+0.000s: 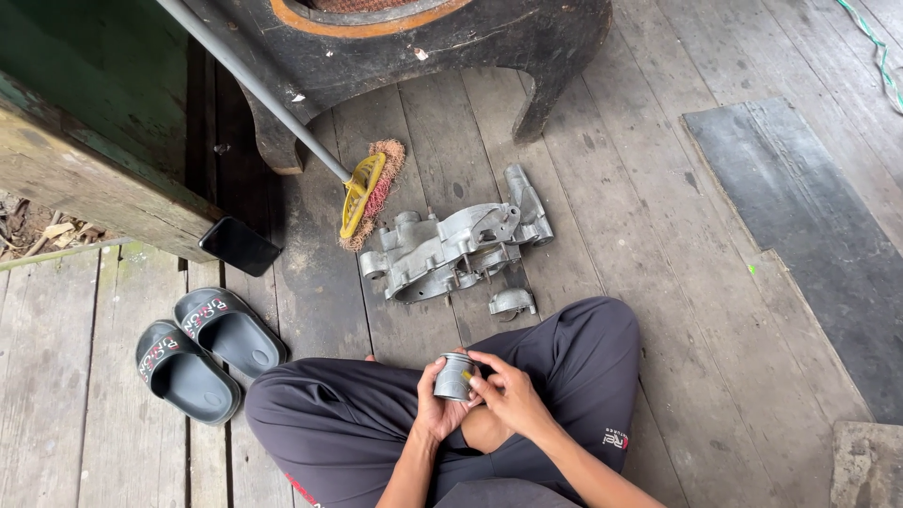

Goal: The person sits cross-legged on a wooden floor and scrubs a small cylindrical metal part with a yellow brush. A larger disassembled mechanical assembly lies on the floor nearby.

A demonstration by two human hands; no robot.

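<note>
Over crossed legs, the left hand (435, 404) grips a small metal piston (454, 376) while the right hand (508, 395) pinches its top edge; an aluminium engine casing (451, 249) lies on the plank floor (640, 235) just ahead

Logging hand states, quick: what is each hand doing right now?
Left hand: closed around a small metal cylinder, holding it.
Right hand: fingers on the cylinder's top edge; grip cannot be told.
</note>
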